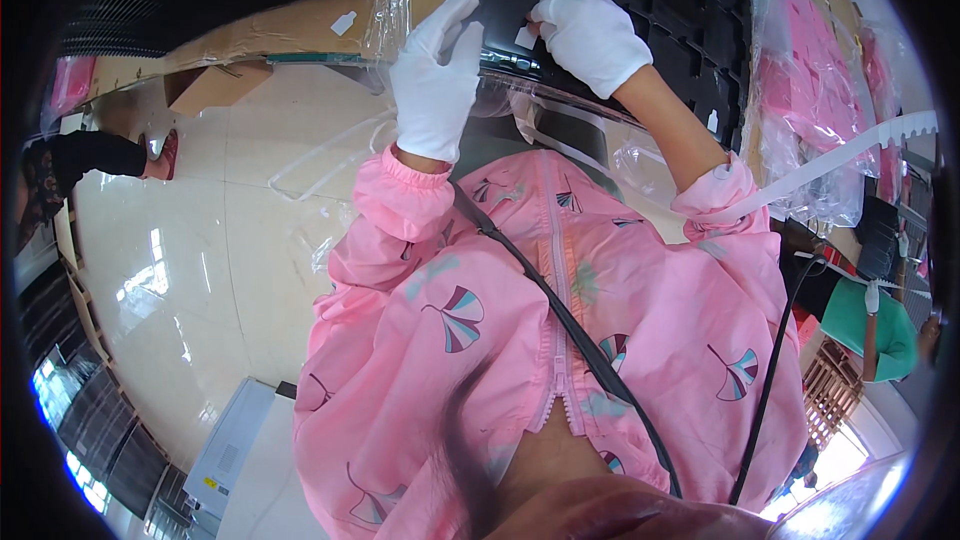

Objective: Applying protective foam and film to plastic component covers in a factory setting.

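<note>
My right hand [592,38], in a white glove, is closed over a glossy black plastic part [505,0]. Its thumb and forefinger pinch at a small white tag [526,37] by the part's front edge; the curled fingers hide some of the grip. To the left, my left hand [436,80], also gloved, has its fingers stretched upward and its thumb apart. It holds nothing and lies close to the part's left edge; whether it touches is unclear. More black molded parts [660,10] lie in rows right of the glossy one, some with white tags [712,121].
Cardboard [300,28] with loose white tags borders the parts. Pink pieces in clear plastic [810,70] stand at right. A notched white strip [850,160] runs from my right sleeve. People show at left [95,155] and far right [870,325]. A white cabinet [245,460] stands lower left.
</note>
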The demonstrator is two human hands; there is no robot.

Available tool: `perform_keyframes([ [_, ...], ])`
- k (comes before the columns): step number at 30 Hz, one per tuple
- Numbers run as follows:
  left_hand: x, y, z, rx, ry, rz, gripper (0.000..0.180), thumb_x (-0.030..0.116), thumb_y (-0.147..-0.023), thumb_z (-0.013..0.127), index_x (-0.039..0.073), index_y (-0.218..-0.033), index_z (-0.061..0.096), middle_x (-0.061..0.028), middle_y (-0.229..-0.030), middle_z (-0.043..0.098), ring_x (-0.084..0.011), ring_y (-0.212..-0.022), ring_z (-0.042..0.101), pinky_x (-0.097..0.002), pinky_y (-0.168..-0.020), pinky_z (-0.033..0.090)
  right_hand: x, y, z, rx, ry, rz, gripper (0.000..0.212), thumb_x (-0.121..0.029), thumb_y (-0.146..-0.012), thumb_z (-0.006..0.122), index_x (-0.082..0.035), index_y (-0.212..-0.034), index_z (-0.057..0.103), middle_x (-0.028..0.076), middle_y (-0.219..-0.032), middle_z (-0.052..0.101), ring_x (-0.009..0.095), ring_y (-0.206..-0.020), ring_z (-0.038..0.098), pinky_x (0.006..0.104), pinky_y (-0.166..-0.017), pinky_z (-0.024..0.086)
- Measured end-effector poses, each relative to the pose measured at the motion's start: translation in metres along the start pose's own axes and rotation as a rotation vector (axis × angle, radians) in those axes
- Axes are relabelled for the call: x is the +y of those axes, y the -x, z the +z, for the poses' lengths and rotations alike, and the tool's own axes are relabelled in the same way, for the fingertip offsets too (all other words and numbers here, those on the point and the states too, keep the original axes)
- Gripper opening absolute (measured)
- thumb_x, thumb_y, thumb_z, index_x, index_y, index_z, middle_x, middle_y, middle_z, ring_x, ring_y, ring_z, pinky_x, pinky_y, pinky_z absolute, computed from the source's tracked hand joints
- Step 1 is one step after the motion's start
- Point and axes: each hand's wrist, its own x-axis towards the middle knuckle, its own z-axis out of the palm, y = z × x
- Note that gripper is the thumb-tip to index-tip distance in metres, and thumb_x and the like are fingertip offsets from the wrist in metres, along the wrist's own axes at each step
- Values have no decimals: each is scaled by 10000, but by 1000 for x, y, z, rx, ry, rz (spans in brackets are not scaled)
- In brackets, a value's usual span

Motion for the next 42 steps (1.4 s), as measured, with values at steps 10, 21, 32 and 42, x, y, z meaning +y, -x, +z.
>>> perform_keyframes([
  [10, 4, 1, 0, 19, 11, 23, 366, -14, -873, 586, -18, -1237, 546, -87, -1161, 622, -131, -1053, 586, -234, -919, 449, -11, 7, 5, 79, 62, 34, 154, -128, -785, 569, -77, -868, 689, 132, -910, 647, 333, -834, 630, 428, -738, 503],
  [21, 3, 4, -3, 23, 56, 35, 351, 9, -872, 583, -5, -1222, 559, -100, -1171, 616, -162, -1072, 587, -260, -939, 442, -16, 7, 8, 84, 59, 45, 164, -141, -787, 580, -49, -879, 680, 144, -928, 637, 337, -856, 621, 422, -750, 495],
  [32, 3, 12, -1, 14, 45, 21, 348, 16, -866, 577, 13, -1214, 569, -107, -1161, 620, -180, -1056, 597, -272, -908, 456, -9, 8, 7, 62, 112, -147, 155, -172, -801, 605, -40, -854, 667, 136, -875, 625, 333, -812, 615, 414, -702, 497],
  [42, -37, 4, 11, 97, -587, 501, 333, 1, -846, 559, 101, -1160, 613, -155, -1145, 615, -316, -1072, 581, -353, -915, 455, 1, 12, 14, 102, 49, -255, 133, -150, -793, 576, -42, -814, 652, 131, -833, 609, 331, -792, 596, 422, -692, 481],
])
